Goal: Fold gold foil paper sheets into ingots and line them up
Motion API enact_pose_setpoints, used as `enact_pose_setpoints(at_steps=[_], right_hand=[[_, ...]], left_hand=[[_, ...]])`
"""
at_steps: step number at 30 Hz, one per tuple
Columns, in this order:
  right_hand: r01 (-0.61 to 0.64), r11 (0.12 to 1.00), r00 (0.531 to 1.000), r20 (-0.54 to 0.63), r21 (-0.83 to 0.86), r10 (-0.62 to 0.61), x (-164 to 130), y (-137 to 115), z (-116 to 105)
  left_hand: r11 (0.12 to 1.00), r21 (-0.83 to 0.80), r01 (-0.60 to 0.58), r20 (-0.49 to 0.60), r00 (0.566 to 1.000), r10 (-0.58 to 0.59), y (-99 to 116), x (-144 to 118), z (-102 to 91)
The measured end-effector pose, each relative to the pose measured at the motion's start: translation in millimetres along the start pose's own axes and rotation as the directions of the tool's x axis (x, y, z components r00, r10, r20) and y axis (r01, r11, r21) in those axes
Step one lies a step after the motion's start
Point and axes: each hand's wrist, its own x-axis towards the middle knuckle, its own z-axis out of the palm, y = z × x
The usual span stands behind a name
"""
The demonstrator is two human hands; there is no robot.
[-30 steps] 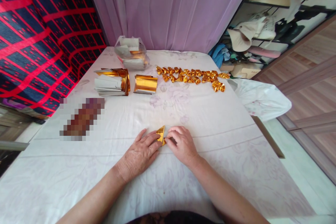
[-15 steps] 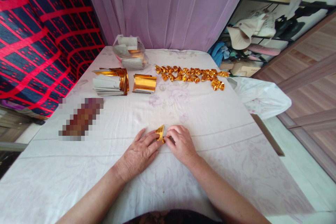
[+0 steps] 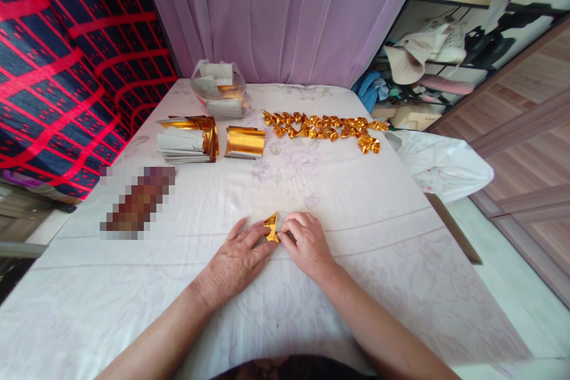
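Note:
A small sheet of gold foil paper [image 3: 271, 227], partly folded with a pointed top and a pale side on the right, lies on the table between my hands. My left hand [image 3: 240, 258] rests low over the cloth, its fingertips holding the paper down from the left. From the right, my right hand [image 3: 308, 244] pinches the paper's lower right corner between thumb and fingers. Fingertips hide part of the folds. Farther back, folded gold foil pieces [image 3: 314, 124] stand in rows.
A fanned stack of foil paper [image 3: 180, 146] and a smaller gold stack [image 3: 245, 142] sit at back left. Behind them stands a clear plastic bag [image 3: 219, 92] of more sheets. A pixelated reddish patch [image 3: 141, 199] lies left. A white bag [image 3: 445, 165] is beyond the table's right edge.
The lower part of the gold paper shows more flatly between my fingertips. Both hands stay in nearly the same place; the rows and stacks are unchanged.

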Motion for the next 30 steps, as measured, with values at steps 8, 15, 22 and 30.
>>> enact_pose_setpoints(at_steps=[8, 15, 22, 30], right_hand=[[0.001, 1.000, 1.000, -0.002, 0.003, -0.001, -0.1, 0.1, 0.4], [-0.008, 1.000, 1.000, 0.006, -0.007, 0.008, 0.4, -0.6, -0.4], [-0.012, 1.000, 1.000, 0.006, -0.008, 0.012, 0.5, -0.7, -0.2], [-0.020, 1.000, 1.000, 0.020, -0.001, 0.020, -0.1, 0.3, 0.3]], left_hand=[[1.000, 0.009, 0.001, 0.003, 1.000, -0.001, 0.4, 0.2, -1.4], [1.000, 0.007, 0.012, 0.007, 1.000, -0.012, 0.8, 0.2, -1.4], [1.000, 0.010, 0.013, 0.004, 1.000, -0.013, 0.9, 0.1, -1.6], [0.999, 0.029, 0.014, 0.028, 0.999, -0.015, 0.6, 1.1, -2.1]])
